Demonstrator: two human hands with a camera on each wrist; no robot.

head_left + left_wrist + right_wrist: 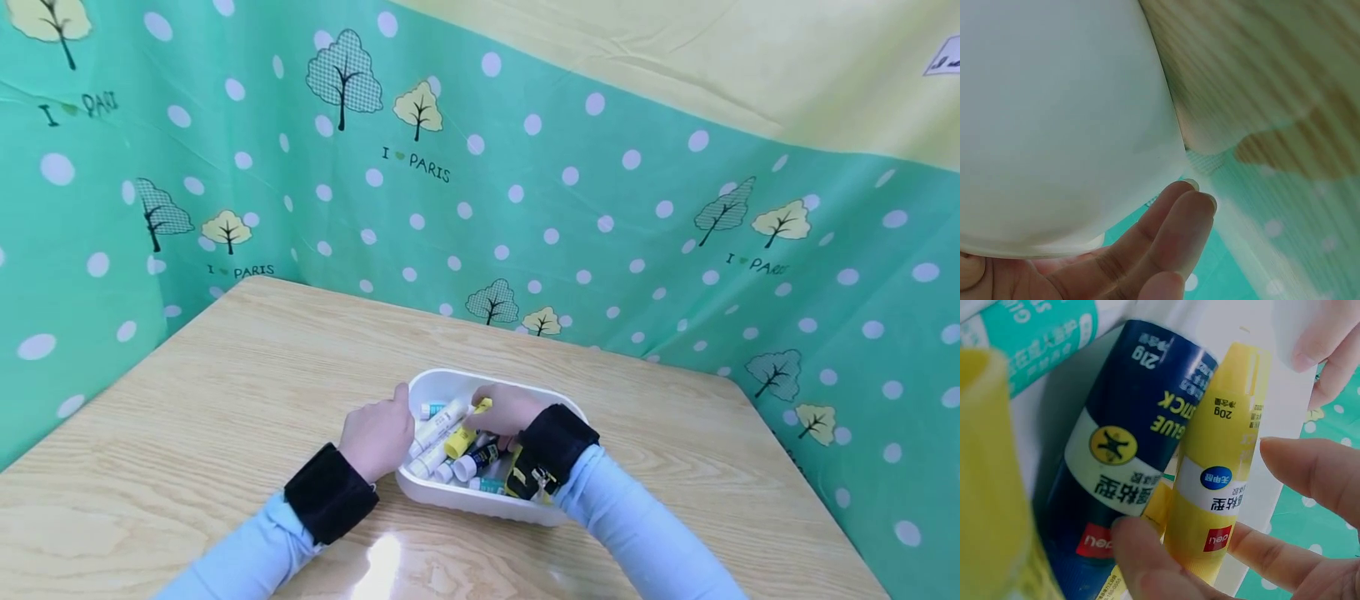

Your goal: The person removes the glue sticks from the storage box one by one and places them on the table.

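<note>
My left hand (377,435) holds the near-left rim of a white plastic tub (517,507), thumb at the rim. In the left wrist view, fingers (1179,237) of that hand lie along the tub's outer wall (1066,125). My right hand (506,408) reaches down inside, among several glue sticks. From the right wrist, one fingertip (1132,534) touches a dark blue glue stick (1132,412). Its other fingers spread around a yellow glue stick (1219,450), one passing behind it, with the thumb just beside it.
White glue sticks (442,425) and a teal-labelled one (487,485) lie in the tub. A closer yellow item (988,469) fills the left of the right wrist view. The tub stands on a wooden table (247,417) before a green dotted curtain (450,208).
</note>
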